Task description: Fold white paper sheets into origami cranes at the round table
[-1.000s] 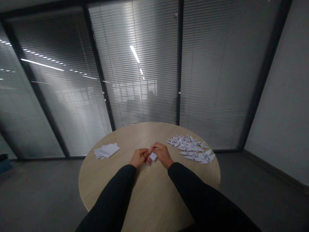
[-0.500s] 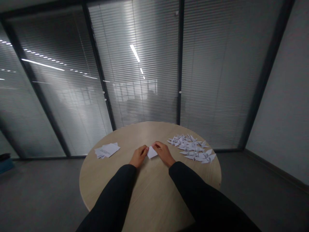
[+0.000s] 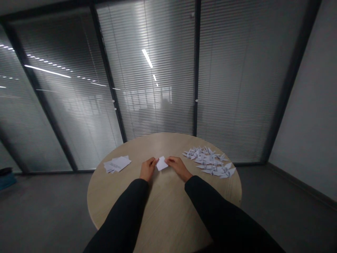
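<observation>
A small white piece of paper (image 3: pixel 162 163), roughly square, is held between my two hands over the middle of the round table (image 3: pixel 168 211). My left hand (image 3: pixel 149 169) pinches its left edge between thumb and fingers. At the right edge, my right hand (image 3: pixel 179 166) grips the paper with closed fingertips. Whether the paper has folds in it is too small to make out.
To the left lies a loose stack of white paper sheets (image 3: pixel 117 163), the top one printed. Several folded white paper cranes (image 3: pixel 210 161) are spread at the right. Glass panels with blinds (image 3: pixel 158 116) stand behind the table.
The paper has shifted slightly left and shows more of its surface. My left hand has moved a little left; my right fingers now sit at the paper's right edge instead of its top.
</observation>
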Tool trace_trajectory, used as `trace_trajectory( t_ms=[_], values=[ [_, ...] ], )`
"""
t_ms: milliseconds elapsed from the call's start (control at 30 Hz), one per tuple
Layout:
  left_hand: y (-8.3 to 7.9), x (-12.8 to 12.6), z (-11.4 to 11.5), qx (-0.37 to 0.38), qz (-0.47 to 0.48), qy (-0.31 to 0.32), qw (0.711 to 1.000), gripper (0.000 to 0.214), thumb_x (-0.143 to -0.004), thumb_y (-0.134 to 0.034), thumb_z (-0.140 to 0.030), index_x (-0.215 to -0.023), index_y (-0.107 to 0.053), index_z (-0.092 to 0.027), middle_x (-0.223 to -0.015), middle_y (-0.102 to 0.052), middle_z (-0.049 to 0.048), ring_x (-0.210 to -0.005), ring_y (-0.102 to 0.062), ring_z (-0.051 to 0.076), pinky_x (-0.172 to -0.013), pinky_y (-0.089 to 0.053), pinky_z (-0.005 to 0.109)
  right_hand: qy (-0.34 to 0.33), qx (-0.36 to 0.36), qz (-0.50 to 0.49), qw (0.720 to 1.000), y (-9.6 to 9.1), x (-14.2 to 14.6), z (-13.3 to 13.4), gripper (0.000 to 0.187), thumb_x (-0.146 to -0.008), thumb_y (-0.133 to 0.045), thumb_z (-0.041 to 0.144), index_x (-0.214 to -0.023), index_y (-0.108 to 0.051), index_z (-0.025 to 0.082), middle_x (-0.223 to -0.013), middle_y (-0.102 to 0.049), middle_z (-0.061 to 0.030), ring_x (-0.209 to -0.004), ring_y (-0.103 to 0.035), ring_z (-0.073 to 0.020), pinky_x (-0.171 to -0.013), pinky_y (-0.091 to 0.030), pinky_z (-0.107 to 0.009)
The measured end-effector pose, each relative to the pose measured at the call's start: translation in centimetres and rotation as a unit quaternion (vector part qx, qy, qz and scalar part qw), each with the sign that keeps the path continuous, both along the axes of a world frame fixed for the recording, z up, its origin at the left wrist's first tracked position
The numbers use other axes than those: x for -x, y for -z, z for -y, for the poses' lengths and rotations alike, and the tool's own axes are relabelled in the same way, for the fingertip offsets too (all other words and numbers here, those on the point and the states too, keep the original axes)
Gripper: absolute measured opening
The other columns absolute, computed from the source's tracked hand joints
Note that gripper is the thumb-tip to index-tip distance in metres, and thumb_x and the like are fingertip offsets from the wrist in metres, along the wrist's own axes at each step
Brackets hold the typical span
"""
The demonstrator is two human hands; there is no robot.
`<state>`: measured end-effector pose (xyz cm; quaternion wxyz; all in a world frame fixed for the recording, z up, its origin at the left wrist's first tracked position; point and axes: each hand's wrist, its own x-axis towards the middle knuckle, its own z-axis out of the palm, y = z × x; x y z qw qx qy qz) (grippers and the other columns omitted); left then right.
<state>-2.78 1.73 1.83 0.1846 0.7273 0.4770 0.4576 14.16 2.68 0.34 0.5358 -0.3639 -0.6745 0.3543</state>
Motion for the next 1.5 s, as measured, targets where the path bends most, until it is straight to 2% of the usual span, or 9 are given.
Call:
trace_trajectory(
  t_ms=[100, 267, 433, 567, 700, 867, 1033, 1267, 1500],
  values=[
    [0.1, 0.3, -0.3, 0.005, 0.027, -0.02, 0.999, 0.04, -0.079, -0.042, -0.048, -0.051, -0.042, -0.019, -0.045, -0.038, -0.0042, -0.049, -0.037, 0.011, -0.052, -0.027, 0.024, -0.035, 0.016, 0.002, 0.999, 0.2, 0.0, 0.0, 0.025, -0.071, -0.06, 0.038, -0.067, -0.064, 0.013, -0.063, -0.061, -0.0003, -0.062, -0.053, -0.0127, -0.062, -0.039, -0.024],
    [0.6, 0.4, -0.7, 0.009, 0.017, -0.02, 1.0, 0.041, -0.082, -0.039, -0.046, -0.055, -0.051, -0.017, -0.048, -0.044, -0.0024, -0.05, -0.041, 0.011, -0.053, -0.031, 0.024, -0.006, -0.004, 0.039, 0.999, 0.4, -0.1, 0.0, 0.027, -0.072, -0.059, 0.038, -0.062, -0.064, 0.014, -0.06, -0.062, -0.0009, -0.06, -0.053, -0.0125, -0.061, -0.039, -0.024],
    [1.1, 0.1, -1.0, -0.053, 0.054, -0.013, 0.997, 0.03, -0.077, -0.052, -0.037, -0.097, -0.065, -0.019, -0.083, -0.055, 0.006, -0.078, -0.053, 0.018, -0.071, -0.042, 0.029, 0.019, -0.022, 0.074, 0.997, 0.3, -0.2, 0.2, 0.024, -0.071, -0.061, 0.036, -0.065, -0.065, 0.013, -0.06, -0.061, 0.0001, -0.057, -0.051, -0.0109, -0.055, -0.037, -0.022],
    [1.5, -0.3, -1.2, 0.007, 0.118, 0.052, 0.992, 0.039, -0.078, -0.051, -0.044, -0.101, -0.064, -0.016, -0.101, -0.055, 0.0117, -0.09, -0.055, 0.021, -0.07, -0.047, 0.031, 0.027, -0.02, 0.094, 0.995, 0.3, 0.1, 0.5, 0.021, -0.067, -0.065, 0.034, -0.062, -0.064, 0.014, -0.057, -0.059, 0.0012, -0.054, -0.049, -0.0099, -0.052, -0.035, -0.021],
    [1.6, -0.6, -1.3, 0.106, 0.165, 0.127, 0.972, 0.049, -0.071, -0.057, -0.053, -0.099, -0.063, -0.014, -0.096, -0.061, 0.0107, -0.086, -0.057, 0.02, -0.069, -0.048, 0.029, 0.003, -0.026, 0.074, 0.997, 0.2, 0.1, 0.5, 0.022, -0.066, -0.067, 0.036, -0.062, -0.064, 0.015, -0.057, -0.06, 0.0017, -0.054, -0.05, -0.0098, -0.053, -0.036, -0.021],
    [1.3, -0.4, -1.4, 0.183, 0.219, 0.152, 0.946, 0.056, -0.063, -0.064, -0.056, -0.1, -0.063, -0.014, -0.102, -0.062, 0.012, -0.09, -0.057, 0.02, -0.07, -0.046, 0.027, -0.013, -0.001, 0.0, 1.0, 0.0, -0.1, 0.2, 0.025, -0.065, -0.066, 0.039, -0.064, -0.064, 0.014, -0.062, -0.063, -0.0005, -0.058, -0.054, -0.0121, -0.059, -0.041, -0.024],
    [1.4, -0.3, -1.3, 0.214, 0.265, 0.16, 0.926, 0.05, -0.064, -0.065, -0.046, -0.102, -0.065, -0.013, -0.098, -0.064, 0.0117, -0.082, -0.058, 0.017, -0.068, -0.044, 0.026, 0.002, 0.007, -0.037, 0.999, 0.0, -0.3, -0.3, 0.022, -0.067, -0.063, 0.036, -0.066, -0.063, 0.015, -0.062, -0.062, 0.0, -0.06, -0.055, -0.0126, -0.062, -0.043, -0.025],
    [1.8, -0.7, -1.2, 0.233, 0.251, 0.188, 0.921, 0.037, -0.062, -0.064, -0.035, -0.085, -0.07, -0.007, -0.067, -0.064, 0.0066, -0.058, -0.053, 0.012, -0.058, -0.038, 0.023, 0.08, -0.027, -0.035, 0.996, 0.0, -0.5, -0.5, 0.021, -0.07, -0.059, 0.036, -0.071, -0.06, 0.015, -0.066, -0.059, -0.001, -0.064, -0.054, -0.0141, -0.062, -0.042, -0.025],
    [1.8, -0.8, -1.0, 0.255, 0.218, 0.233, 0.913, 0.043, -0.056, -0.074, -0.038, -0.087, -0.068, -0.008, -0.068, -0.065, 0.006, -0.058, -0.055, 0.012, -0.058, -0.039, 0.023, 0.099, -0.051, -0.032, 0.993, -0.3, -0.4, -0.2, 0.026, -0.075, -0.055, 0.04, -0.077, -0.062, 0.015, -0.07, -0.061, -0.0024, -0.065, -0.055, -0.0146, -0.059, -0.041, -0.024]
  ],
)
